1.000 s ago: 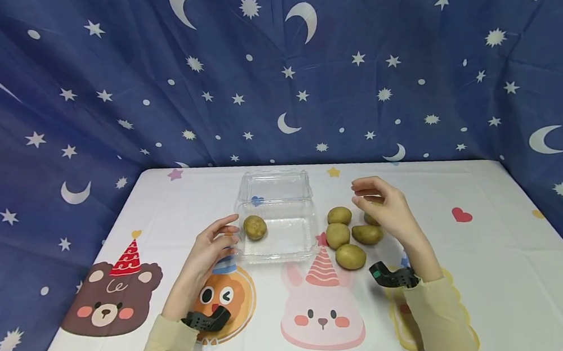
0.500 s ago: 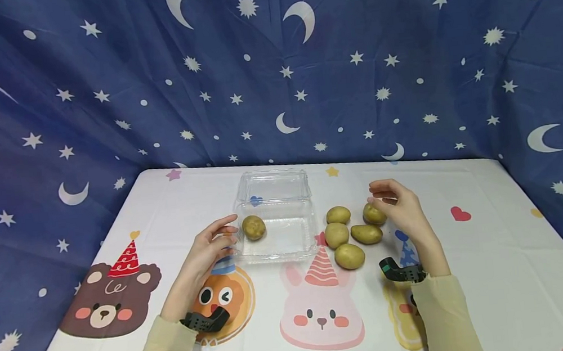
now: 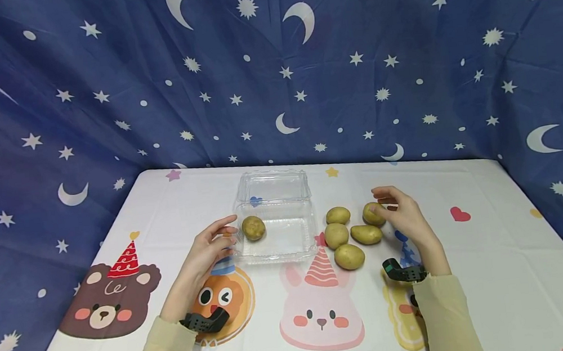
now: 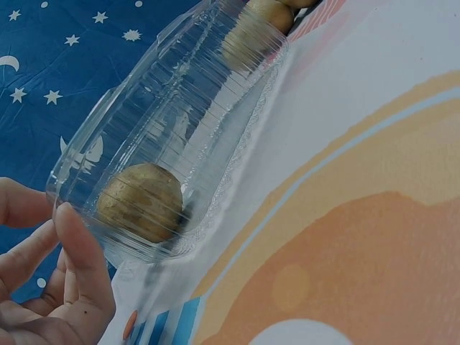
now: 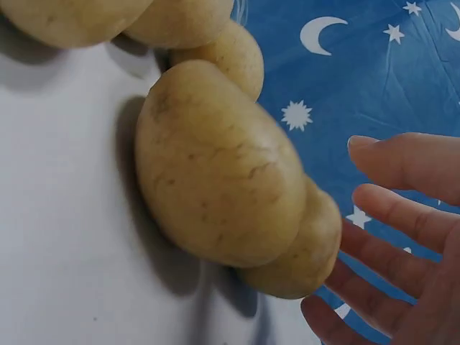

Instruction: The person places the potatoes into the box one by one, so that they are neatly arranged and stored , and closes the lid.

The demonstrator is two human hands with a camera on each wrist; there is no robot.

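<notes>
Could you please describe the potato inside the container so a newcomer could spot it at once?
On the white printed tablecloth, find the open, clear plastic container. Near its left end, by the person's left hand, sits a rounded brown potato, the only one inside; five yellowish potatoes lie outside.

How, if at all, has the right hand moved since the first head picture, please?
Yes: the right hand has moved rightward, closer to the printed red heart in the head view.

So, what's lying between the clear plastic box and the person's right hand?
Five loose potatoes: the head view shows them clustered on the tablecloth between the clear plastic box and the right hand.
</notes>
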